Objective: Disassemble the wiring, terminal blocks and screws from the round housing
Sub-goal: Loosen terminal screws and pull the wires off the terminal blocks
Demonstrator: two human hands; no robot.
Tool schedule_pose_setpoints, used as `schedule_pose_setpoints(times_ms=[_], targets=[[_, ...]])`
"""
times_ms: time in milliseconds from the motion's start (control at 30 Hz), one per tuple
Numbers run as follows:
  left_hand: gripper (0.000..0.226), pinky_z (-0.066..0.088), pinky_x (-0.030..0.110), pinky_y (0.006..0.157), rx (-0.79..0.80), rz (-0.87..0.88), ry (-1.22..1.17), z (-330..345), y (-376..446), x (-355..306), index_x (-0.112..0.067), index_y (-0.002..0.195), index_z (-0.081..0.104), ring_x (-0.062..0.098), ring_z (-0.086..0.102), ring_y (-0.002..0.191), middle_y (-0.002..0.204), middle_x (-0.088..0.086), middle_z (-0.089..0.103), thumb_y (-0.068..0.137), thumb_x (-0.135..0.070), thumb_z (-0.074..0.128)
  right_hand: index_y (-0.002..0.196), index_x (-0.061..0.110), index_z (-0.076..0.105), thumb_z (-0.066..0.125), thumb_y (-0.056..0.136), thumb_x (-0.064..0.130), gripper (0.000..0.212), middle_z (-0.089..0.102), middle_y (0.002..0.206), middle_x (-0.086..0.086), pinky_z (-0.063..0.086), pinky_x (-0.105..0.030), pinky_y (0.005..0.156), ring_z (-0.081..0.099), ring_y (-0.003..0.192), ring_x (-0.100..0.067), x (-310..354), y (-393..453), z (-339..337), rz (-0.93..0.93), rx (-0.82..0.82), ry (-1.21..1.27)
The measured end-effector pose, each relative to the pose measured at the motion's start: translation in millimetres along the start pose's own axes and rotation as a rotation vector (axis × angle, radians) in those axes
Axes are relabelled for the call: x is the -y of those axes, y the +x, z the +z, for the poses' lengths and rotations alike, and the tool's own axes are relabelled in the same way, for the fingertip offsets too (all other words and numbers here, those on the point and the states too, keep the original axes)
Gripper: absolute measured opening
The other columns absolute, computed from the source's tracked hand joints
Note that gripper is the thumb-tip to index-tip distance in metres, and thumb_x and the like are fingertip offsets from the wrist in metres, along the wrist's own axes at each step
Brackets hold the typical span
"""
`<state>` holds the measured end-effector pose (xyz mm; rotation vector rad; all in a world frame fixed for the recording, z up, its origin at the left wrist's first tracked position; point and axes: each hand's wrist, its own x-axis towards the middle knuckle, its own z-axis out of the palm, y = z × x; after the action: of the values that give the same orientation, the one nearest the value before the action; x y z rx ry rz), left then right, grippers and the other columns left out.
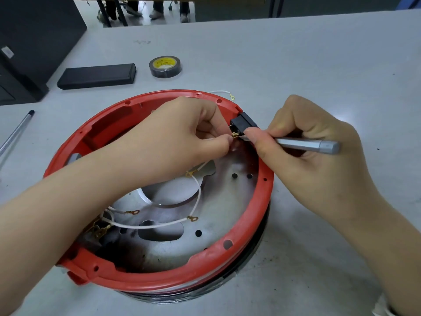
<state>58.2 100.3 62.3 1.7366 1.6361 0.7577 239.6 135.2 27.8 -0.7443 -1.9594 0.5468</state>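
Note:
A round red housing (pixel 241 245) with a grey metal base plate lies open on the table. A black terminal block (pixel 243 122) sits in its far right rim. My left hand (pixel 182 137) reaches across the housing and pinches a brass wire terminal (pixel 234 134) at the block. My right hand (pixel 307 142) grips a silver tool (pixel 307 144) whose tip is at the same terminal. White wires with brass ring lugs (pixel 192 218) lie loose inside the housing. More brass terminals (pixel 100 231) sit at the left inner wall under my forearm.
A roll of black tape (pixel 165 66) and a flat black case (pixel 96 76) lie beyond the housing. A silver pen (pixel 17 131) lies at the left. A loose white wire (pixel 222 92) sits behind the rim. A black box (pixel 29 42) stands far left.

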Motion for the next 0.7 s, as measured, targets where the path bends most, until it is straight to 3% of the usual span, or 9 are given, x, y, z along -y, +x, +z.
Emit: schedule_pose_setpoints(times_ms=[200,433,700], targets=[[0.011,0.040,0.012,0.045,0.000,0.002,0.027,-0.9,0.3,-0.1,-0.019,0.074,0.063,0.001,0.049,0.041,0.059,-0.001,0.066,0.085,-0.021,0.063,0.067,0.016,0.036,0.063,0.088,0.021,0.035,0.046,0.061,-0.004,0.032,-0.014,0.052,0.038,0.052,-0.007,0.6,0.6,2.6,0.127,0.011,0.156],[0.013,0.035,0.010,0.041,0.002,-0.001,0.027,-0.1,-0.2,-0.9,-0.020,0.072,0.061,0.000,0.049,0.038,0.054,-0.006,0.063,0.085,-0.020,0.064,0.070,0.008,0.040,0.062,0.088,0.022,0.032,0.050,0.062,-0.014,0.041,-0.042,0.049,0.045,0.057,-0.029,2.1,2.7,1.7,0.189,0.029,0.238],[0.015,0.033,0.005,0.038,-0.001,-0.022,-0.020,-0.4,0.2,-1.3,-0.015,0.073,0.061,0.000,0.053,0.036,0.052,-0.011,0.062,0.087,-0.013,0.064,0.067,0.016,0.041,0.063,0.086,0.025,0.031,0.052,0.067,-0.016,0.045,-0.048,0.050,0.049,0.061,-0.035,2.4,6.1,-0.4,0.260,0.039,0.318]])
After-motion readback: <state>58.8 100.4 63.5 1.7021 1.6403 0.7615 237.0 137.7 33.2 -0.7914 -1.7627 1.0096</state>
